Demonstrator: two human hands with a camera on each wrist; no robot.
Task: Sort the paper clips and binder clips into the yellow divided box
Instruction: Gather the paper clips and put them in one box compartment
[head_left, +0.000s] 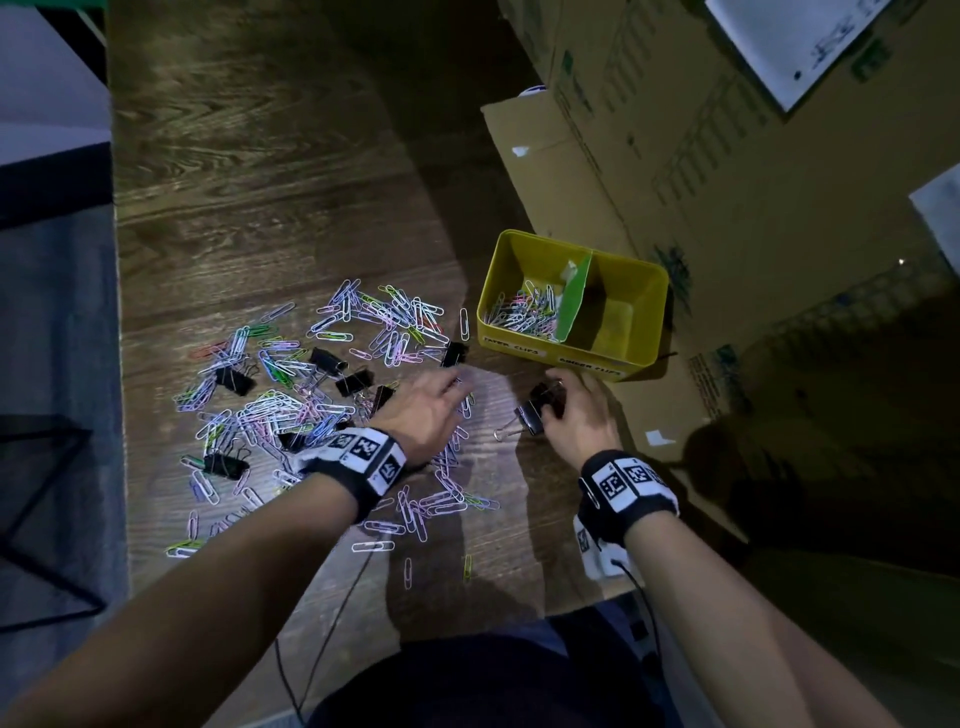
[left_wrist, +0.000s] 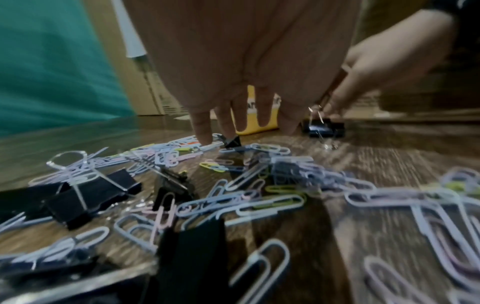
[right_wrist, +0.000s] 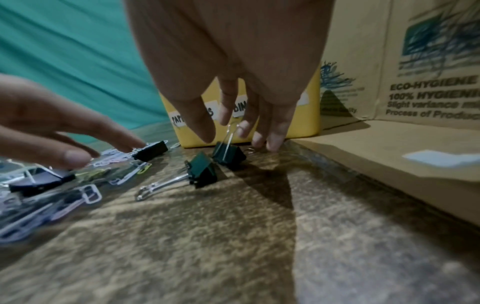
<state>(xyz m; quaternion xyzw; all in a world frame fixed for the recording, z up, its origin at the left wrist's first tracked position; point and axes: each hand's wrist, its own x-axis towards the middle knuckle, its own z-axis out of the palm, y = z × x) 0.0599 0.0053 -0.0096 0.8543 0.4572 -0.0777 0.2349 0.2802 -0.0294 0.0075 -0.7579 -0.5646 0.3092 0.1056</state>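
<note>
The yellow divided box (head_left: 521, 347) stands at the right of the wooden table, with paper clips in its left compartment and nothing visible in its right one. A wide scatter of coloured paper clips (head_left: 291, 405) and several black binder clips lies to its left. My left hand (head_left: 457, 383) reaches flat over the scatter, its fingertips (left_wrist: 205, 139) on paper clips beside a binder clip (left_wrist: 232, 142). My right hand (right_wrist: 226, 133) hangs fingers-down in front of the box and pinches the upright wire handle of a binder clip (right_wrist: 228, 155) that sits on the table. Another binder clip (right_wrist: 201, 170) lies just beside it.
Large cardboard boxes (head_left: 675, 156) rise right behind and to the right of the yellow box, and a flattened cardboard sheet (right_wrist: 389, 144) lies under its far side. The table's left edge (head_left: 117, 312) drops to a grey floor. Bare wood lies between my two hands.
</note>
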